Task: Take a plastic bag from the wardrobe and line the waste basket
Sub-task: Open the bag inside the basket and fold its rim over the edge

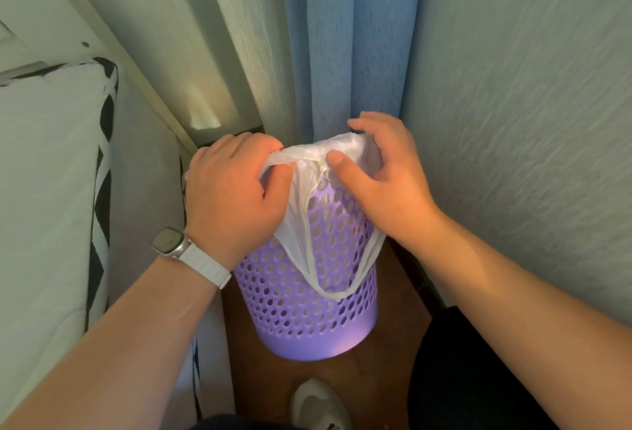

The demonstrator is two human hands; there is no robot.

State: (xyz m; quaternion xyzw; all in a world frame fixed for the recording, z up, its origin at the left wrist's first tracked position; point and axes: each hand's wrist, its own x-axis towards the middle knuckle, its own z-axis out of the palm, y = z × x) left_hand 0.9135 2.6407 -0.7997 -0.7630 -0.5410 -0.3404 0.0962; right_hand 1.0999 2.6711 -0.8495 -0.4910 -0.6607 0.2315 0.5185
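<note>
A purple perforated waste basket [307,310] stands on the brown floor between the bed and the wall. A thin white plastic bag [301,224] is stretched over its top, and a handle loop hangs down the near side of the basket. My left hand [232,197] grips the bag's edge at the left of the rim, fingers curled round the plastic. My right hand [383,176] pinches the bag at the right of the rim, thumb pressing on the plastic. Both hands hide the basket's opening.
A bed with white bedding and a black-and-white patterned edge [102,162] runs along the left. A blue curtain [349,46] hangs behind the basket. A textured wall [530,121] stands close on the right. A white shoe [318,405] rests on the floor near the basket.
</note>
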